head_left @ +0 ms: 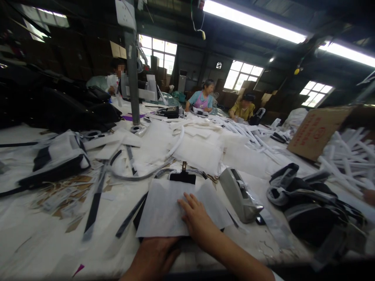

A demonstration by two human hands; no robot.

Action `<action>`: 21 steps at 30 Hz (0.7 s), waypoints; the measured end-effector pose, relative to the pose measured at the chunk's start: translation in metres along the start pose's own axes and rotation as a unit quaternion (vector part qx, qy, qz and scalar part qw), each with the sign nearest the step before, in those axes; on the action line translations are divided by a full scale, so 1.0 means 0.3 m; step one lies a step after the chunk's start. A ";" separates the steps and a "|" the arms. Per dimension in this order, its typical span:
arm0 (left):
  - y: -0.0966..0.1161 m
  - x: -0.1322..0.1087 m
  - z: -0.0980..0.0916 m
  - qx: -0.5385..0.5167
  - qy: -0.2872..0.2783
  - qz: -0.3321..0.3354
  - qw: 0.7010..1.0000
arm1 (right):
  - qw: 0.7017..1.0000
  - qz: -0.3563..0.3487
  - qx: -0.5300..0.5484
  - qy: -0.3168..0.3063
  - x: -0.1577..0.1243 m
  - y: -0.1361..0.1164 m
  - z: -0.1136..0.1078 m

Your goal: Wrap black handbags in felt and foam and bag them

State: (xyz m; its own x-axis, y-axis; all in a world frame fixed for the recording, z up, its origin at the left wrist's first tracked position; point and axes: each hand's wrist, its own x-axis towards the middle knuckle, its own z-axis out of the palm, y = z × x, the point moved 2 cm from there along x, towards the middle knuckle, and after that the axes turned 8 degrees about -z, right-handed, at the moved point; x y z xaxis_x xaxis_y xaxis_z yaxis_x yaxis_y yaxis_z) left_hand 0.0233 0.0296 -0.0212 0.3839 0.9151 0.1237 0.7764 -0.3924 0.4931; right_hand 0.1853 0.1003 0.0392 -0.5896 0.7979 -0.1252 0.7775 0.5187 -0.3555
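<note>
Strip lights (254, 21) run under a dark ceiling, and bright windows (243, 74) break the far wall. Stacked cartons stand in shadow at the far left, while a grey post (133, 74) rises from the far side of a long white desk (17, 238). Beyond it three co-workers sit: one at the far left, one in a pink apron (201, 101) near the middle, one in a yellow top (249, 112) to the right. Black goods (52, 101) lie heaped on the left; loose white sheets (196, 150) cover the middle; a cardboard box (318, 130) leans at the right beside a tangle of white strips (342, 156). Brown tags (74, 224) are scattered on the near left, and a grey tape dispenser (238, 195) sits just right of the work. At the near middle, a black item with a metal clasp (184, 167) lies under a white sheet (159, 207), its dark edges showing past the paper. From the near right the right hand (195, 216) reaches in, palm down, its fingers extended and slightly spread on the sheet, clasping nothing. The left hand (158, 249) comes from the near edge, back upward, at the sheet's near border; its fingers are partly hidden, so whether they grip cannot be told.
</note>
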 end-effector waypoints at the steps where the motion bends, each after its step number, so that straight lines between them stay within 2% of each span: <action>1: -0.004 -0.002 0.004 0.003 0.005 0.002 1.000 | 1.000 -0.015 0.006 -0.006 0.004 0.008 -0.016; 6: -0.010 -0.010 0.029 0.022 -0.027 -0.044 0.998 | 0.996 -0.070 -0.002 -0.049 0.024 0.061 -0.082; 9: 0.002 -0.013 0.027 0.038 -0.014 -0.052 0.998 | 0.993 -0.108 -0.027 -0.024 0.021 0.082 -0.071; 12: 0.012 -0.013 0.014 0.064 0.025 -0.026 0.997 | 0.993 -0.120 -0.010 -0.002 0.002 0.094 -0.040; 16: 0.003 -0.023 0.003 0.082 0.049 0.008 0.995 | 0.993 -0.115 0.007 0.013 -0.019 0.099 -0.020; 19: 0.010 -0.053 -0.019 0.146 0.065 0.048 0.986 | 0.992 -0.121 0.012 0.026 -0.025 0.103 -0.018; 21: 0.045 -0.074 -0.056 0.199 0.073 0.072 0.975 | 0.992 -0.124 0.013 0.036 -0.025 0.107 -0.015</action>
State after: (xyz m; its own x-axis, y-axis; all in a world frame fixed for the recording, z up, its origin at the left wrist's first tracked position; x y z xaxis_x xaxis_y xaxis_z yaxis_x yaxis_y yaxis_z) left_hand 0.0167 0.0056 -0.0028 0.4514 0.8396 0.3022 0.8626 -0.4972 0.0927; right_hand 0.2157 0.1124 0.0327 -0.7444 0.6667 0.0353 0.6038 0.6949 -0.3905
